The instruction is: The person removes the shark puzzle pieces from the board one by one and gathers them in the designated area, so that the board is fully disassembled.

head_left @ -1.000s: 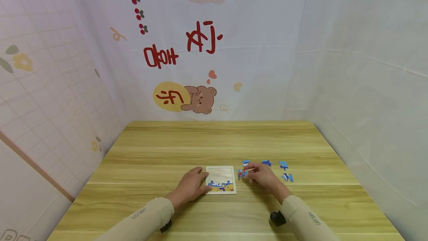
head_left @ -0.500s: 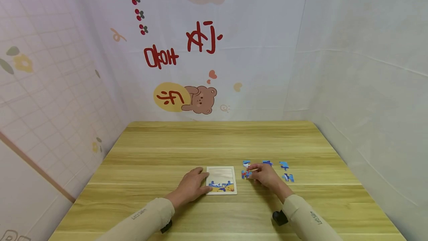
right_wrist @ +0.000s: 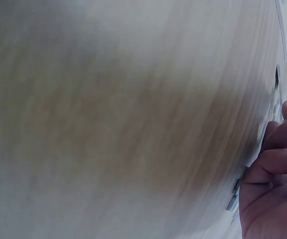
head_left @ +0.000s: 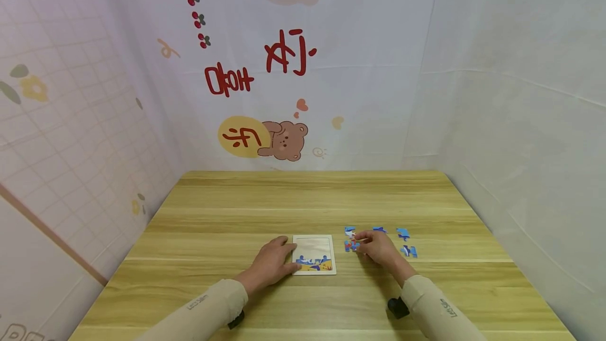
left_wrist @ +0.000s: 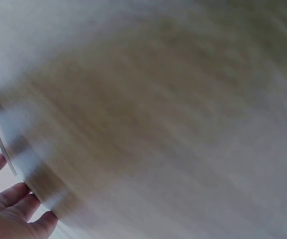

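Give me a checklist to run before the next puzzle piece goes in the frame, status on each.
1. Frame flat on the table: ok.
2. Left grip at the frame's left edge to steady it: ok, fingertips at the rim.
3. Space for more pieces: ok, upper part of the frame bare; placed pieces fill only the lower part.
4. Right grip securely holding the red-and-blue piece: cannot tell; fingertips are at it, but the contact is hidden.
5. Neighbouring white-and-blue piece well clear of the right fingertips: not ok, it lies close by.
6. Wrist views confirming the pinch: not ok, neither shows it clearly.
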Action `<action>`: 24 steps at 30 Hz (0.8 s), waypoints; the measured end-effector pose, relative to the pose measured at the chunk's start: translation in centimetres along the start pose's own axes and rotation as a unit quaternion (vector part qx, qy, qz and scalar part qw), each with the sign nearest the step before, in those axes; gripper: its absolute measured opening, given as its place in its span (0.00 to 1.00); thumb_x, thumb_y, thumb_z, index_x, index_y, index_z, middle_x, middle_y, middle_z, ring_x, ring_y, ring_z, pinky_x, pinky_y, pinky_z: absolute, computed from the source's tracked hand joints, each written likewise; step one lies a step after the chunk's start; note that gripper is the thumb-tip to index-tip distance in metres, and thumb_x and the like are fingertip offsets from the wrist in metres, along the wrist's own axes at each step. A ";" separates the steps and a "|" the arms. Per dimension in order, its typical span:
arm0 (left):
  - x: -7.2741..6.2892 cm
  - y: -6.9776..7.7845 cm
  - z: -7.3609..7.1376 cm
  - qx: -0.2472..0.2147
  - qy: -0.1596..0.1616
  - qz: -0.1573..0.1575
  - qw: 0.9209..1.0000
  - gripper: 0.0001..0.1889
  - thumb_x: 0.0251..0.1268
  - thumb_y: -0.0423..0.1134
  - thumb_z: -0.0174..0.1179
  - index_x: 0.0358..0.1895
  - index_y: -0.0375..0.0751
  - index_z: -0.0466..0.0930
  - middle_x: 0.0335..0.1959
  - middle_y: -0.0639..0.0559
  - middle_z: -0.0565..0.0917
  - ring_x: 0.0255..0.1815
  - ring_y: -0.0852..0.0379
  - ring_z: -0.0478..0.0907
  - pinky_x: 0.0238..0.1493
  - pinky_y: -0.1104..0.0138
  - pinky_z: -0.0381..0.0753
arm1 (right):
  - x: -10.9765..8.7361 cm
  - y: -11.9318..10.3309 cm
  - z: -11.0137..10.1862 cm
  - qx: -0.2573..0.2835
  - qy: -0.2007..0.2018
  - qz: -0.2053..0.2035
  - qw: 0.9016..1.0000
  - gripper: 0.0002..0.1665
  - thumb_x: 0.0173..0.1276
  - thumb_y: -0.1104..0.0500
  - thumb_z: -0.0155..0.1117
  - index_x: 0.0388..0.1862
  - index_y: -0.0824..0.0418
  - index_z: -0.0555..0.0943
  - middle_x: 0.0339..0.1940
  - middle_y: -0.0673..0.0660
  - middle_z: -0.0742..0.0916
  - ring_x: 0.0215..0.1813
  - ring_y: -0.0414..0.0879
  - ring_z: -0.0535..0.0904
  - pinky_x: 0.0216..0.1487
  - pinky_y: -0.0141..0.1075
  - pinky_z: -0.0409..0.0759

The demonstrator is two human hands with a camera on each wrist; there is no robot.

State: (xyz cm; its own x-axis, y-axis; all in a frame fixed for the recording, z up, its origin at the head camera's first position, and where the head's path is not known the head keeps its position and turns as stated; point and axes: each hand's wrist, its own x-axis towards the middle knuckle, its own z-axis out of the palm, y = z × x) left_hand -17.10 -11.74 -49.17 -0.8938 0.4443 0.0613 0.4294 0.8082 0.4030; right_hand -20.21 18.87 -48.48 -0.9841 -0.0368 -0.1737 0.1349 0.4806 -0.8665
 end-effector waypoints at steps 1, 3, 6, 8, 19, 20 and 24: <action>0.0 0.0 0.0 0.000 0.000 0.000 1.000 0.29 0.64 0.49 0.67 0.63 0.34 0.78 0.65 0.33 0.72 0.67 0.37 0.68 0.65 0.44 0.67 | 0.0 0.0 -0.1 -0.003 0.001 0.000 1.000 0.16 0.61 0.74 0.64 0.49 0.69 0.83 0.38 0.58 0.84 0.23 0.45 0.75 0.25 0.34 0.74; 0.1 0.1 0.0 -0.001 0.000 0.000 1.000 0.29 0.64 0.49 0.67 0.63 0.34 0.78 0.65 0.33 0.72 0.67 0.37 0.68 0.65 0.44 0.67 | 0.0 0.0 -0.2 -0.006 0.000 -0.003 1.000 0.16 0.61 0.74 0.63 0.49 0.71 0.82 0.37 0.59 0.83 0.23 0.45 0.75 0.25 0.34 0.73; 0.2 0.1 0.0 -0.001 0.002 0.002 1.000 0.29 0.63 0.49 0.67 0.62 0.34 0.78 0.65 0.33 0.72 0.67 0.36 0.68 0.65 0.44 0.67 | -0.1 -0.1 -0.4 -0.009 0.000 -0.001 1.000 0.16 0.62 0.74 0.62 0.51 0.70 0.82 0.36 0.58 0.83 0.23 0.46 0.75 0.24 0.34 0.72; 0.2 0.1 0.0 -0.003 0.002 0.001 1.000 0.29 0.64 0.49 0.67 0.63 0.34 0.78 0.65 0.33 0.72 0.67 0.36 0.68 0.65 0.44 0.67 | -0.2 -0.2 -0.5 -0.010 -0.003 -0.001 1.000 0.16 0.63 0.73 0.62 0.51 0.70 0.82 0.36 0.58 0.83 0.23 0.46 0.75 0.25 0.34 0.72; 0.2 0.1 -0.2 -0.011 -0.006 -0.010 1.000 0.30 0.64 0.51 0.66 0.63 0.34 0.77 0.66 0.33 0.71 0.67 0.36 0.67 0.65 0.44 0.67 | -0.9 -1.6 1.6 0.011 -0.054 -0.052 0.997 0.16 0.62 0.72 0.64 0.50 0.74 0.82 0.31 0.57 0.84 0.25 0.45 0.76 0.27 0.35 0.75; 0.2 0.1 -0.2 -0.010 -0.005 -0.009 1.000 0.30 0.64 0.51 0.66 0.63 0.34 0.77 0.66 0.33 0.71 0.67 0.36 0.68 0.65 0.44 0.67 | -0.9 -1.7 1.9 0.007 -0.061 -0.057 0.996 0.16 0.62 0.72 0.65 0.50 0.74 0.82 0.30 0.56 0.83 0.24 0.45 0.75 0.27 0.35 0.74; 0.1 0.3 -0.2 -0.011 0.007 -0.004 1.000 0.29 0.64 0.49 0.66 0.62 0.33 0.78 0.65 0.32 0.72 0.67 0.36 0.68 0.64 0.44 0.67 | -1.4 -2.1 2.9 -0.009 -0.083 -0.060 0.995 0.15 0.62 0.69 0.66 0.49 0.70 0.83 0.28 0.54 0.81 0.23 0.44 0.74 0.27 0.34 0.73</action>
State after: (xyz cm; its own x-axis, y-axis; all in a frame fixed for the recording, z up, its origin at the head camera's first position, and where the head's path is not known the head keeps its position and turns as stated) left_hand -17.11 -11.54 -48.91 -0.8991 0.4320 0.0705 0.4189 0.8028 0.4243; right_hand -18.75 15.34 -47.81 -0.9602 -0.2383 -0.1456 0.0141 0.4794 -0.8775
